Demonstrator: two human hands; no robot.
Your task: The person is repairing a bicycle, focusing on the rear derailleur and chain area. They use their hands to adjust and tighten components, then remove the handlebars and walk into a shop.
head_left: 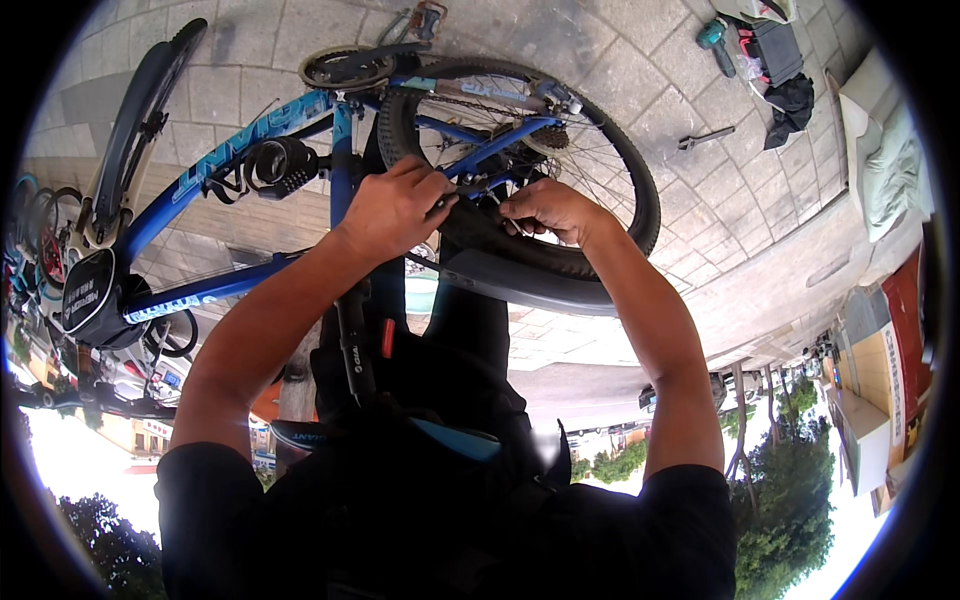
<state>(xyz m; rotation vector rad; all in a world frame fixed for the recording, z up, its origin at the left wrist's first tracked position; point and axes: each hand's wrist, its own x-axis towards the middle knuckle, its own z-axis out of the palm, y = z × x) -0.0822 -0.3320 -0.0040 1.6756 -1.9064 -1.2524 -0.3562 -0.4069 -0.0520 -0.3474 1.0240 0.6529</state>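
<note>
A blue mountain bike (165, 210) stands in front of me, its rear wheel (648, 180) to the right with a black mudguard (530, 284) along its near side. My left hand (398, 205) is closed over the near left part of the tyre, by the blue frame stays. Its fingers pinch something small and dark, too hidden to name. Across a short gap, my right hand (550, 210) is also closed, reaching in at the spokes just above the mudguard. Thumb and fingertips press together on a thin piece that I cannot make out.
A coiled black cable lock (282, 167) hangs on the frame, and the saddle (455, 440) is close to my body. On the paving at the right lie an adjustable wrench (706, 137), a green cordless drill (716, 45) and a black bag (790, 108). Other bicycles stand far left.
</note>
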